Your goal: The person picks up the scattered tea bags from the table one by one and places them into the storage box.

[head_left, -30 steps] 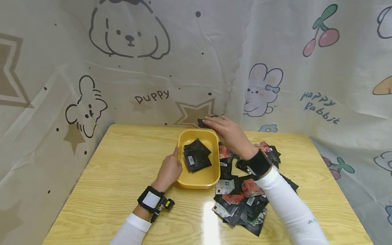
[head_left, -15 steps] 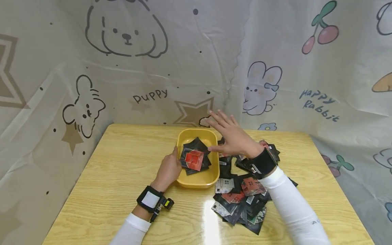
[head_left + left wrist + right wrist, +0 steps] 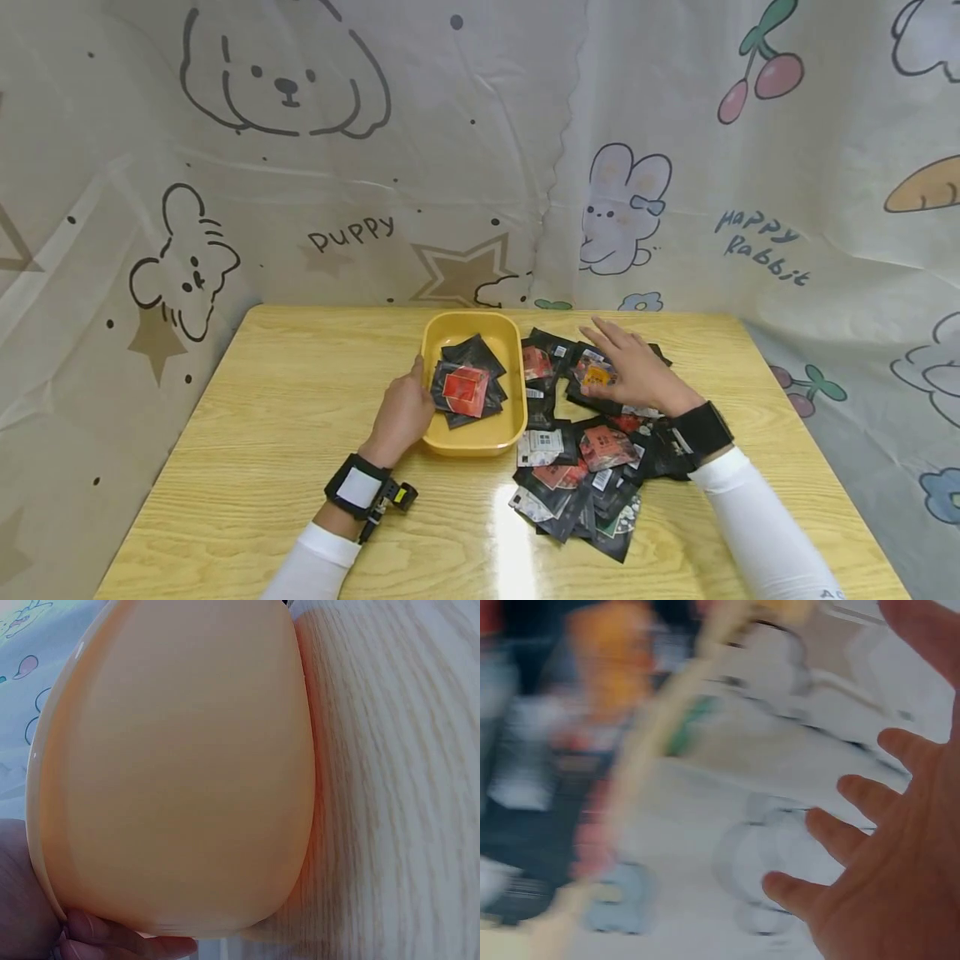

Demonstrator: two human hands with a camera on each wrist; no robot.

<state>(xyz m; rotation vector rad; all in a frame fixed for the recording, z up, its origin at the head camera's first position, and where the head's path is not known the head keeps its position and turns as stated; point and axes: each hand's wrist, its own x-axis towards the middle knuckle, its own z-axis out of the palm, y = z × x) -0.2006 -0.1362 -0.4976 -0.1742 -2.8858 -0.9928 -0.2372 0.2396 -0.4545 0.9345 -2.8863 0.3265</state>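
My left hand (image 3: 401, 412) holds the left side of a yellow plastic tub (image 3: 474, 450). In the left wrist view its fingers (image 3: 90, 930) bend round the tub's outer wall (image 3: 187, 765), close under the rim. Inside the tub lie several black sachets (image 3: 474, 354), with a red-labelled sachet (image 3: 463, 390) on top. To the right, my right hand (image 3: 633, 371) is spread over the loose sachets, nearest an orange-labelled sachet (image 3: 596, 373). Nothing is in its grasp; in the right wrist view the fingers (image 3: 840, 832) are extended and apart.
A heap of flat black sachets (image 3: 577, 508) with red, white and green labels covers the table right of the tub. The wooden table (image 3: 300, 375) ends at a patterned cloth backdrop (image 3: 337, 183) behind and at the sides.
The red-labelled sachet has dropped from my right hand into the tub. That hand has since moved right, over the loose sachets. My left hand keeps its hold on the tub.
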